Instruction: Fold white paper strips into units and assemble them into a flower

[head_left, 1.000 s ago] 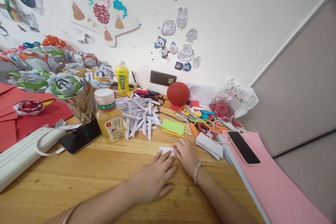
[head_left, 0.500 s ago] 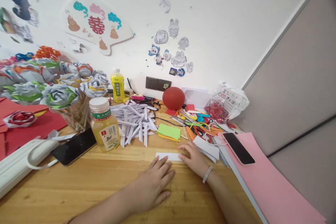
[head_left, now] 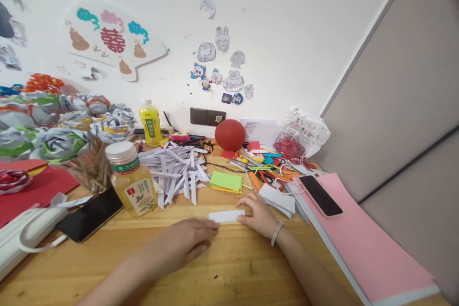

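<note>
Head view: right hand [head_left: 258,216] grip part-open, thumb at right end of white paper strip [head_left: 226,216], index fingertip held apart from thumb, beyond the strip's far edge. Left hand [head_left: 186,239] grip open, palm down, fingertips at the strip's left end, near corner. Strip lies flat on bench [head_left: 229,282], between the two hands. Just beyond strip: green-topped paper stack [head_left: 225,180]. Right of it: white paper stack [head_left: 277,200], near right hand. Left, farther out: heap of folded strips [head_left: 175,169], then upright tea bottle [head_left: 138,191]. Toward bench's right edge: phone [head_left: 321,195] on pink paper [head_left: 373,244].
</note>
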The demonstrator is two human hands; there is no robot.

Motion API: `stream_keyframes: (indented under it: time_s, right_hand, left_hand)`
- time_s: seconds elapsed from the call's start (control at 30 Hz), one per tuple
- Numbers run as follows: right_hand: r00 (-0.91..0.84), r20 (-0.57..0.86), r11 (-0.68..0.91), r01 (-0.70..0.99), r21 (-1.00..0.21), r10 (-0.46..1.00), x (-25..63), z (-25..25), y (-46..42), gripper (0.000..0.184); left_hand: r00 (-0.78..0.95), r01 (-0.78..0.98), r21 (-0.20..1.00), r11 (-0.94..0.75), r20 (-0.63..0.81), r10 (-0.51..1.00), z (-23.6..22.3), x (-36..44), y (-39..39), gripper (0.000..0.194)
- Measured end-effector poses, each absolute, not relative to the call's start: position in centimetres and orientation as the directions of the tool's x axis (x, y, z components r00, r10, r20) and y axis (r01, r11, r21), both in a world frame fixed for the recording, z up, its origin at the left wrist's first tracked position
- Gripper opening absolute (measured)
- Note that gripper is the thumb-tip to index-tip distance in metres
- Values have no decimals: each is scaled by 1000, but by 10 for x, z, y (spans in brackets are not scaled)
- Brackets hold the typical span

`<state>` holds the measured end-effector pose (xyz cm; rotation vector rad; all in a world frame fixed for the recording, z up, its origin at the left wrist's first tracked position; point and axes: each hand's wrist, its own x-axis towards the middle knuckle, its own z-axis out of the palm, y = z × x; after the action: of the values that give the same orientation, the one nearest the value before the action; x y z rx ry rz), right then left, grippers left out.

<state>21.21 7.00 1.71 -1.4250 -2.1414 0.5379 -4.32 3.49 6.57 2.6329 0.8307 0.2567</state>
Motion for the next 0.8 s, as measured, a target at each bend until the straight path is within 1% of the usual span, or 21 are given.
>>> stream_keyframes:
  time_s: [0.07,0.17,0.23,0.3,0.37,0.43,0.53,0.6,0.67,0.73,0.8]
  right_hand:
    - [-325,190,372,721,-584,927,213,18,70,23]
    - [-363,164,383,690,-614,917,217,19,69,22]
    - [-385,152,388,664,-639,910,221,21,70,22]
    - [-392,148,387,649,-655,908,224,22,71,23]
    - [-386,146,379,644,-664,911,224,22,72,24]
    - [-359,154,366,652,-664,920,221,21,72,23]
    - [-273,205,340,686,-643,940,211,18,69,16]
    - [-243,247,346,699,-626,938,202,17,66,14]
    - [-268,276,384,692,-611,923,195,17,62,13]
    - [-296,289,414,676,-610,910,190,20,59,11]
    - [-301,301,425,657,-623,905,187,25,56,11]
  left_hand:
    - [807,496,380,-781,129,576,59,-42,36,30]
    - [778,511,366,-778,189,600,52,-41,40,23]
    - [765,516,375,-770,203,611,52,-43,43,22]
    - [778,486,389,-783,215,590,55,-44,45,21]
    - [791,457,377,-805,241,562,58,-44,46,22]
    - [770,472,331,-817,297,565,58,-41,45,24]
    - [691,543,226,-809,428,583,47,-31,43,23]
    - [666,562,141,-815,507,547,37,-23,41,26]
    - [660,563,73,-823,560,501,29,-16,41,30]
    - [658,562,40,-826,583,475,25,-12,41,30]
    - [648,567,44,-822,593,478,25,-11,41,29]
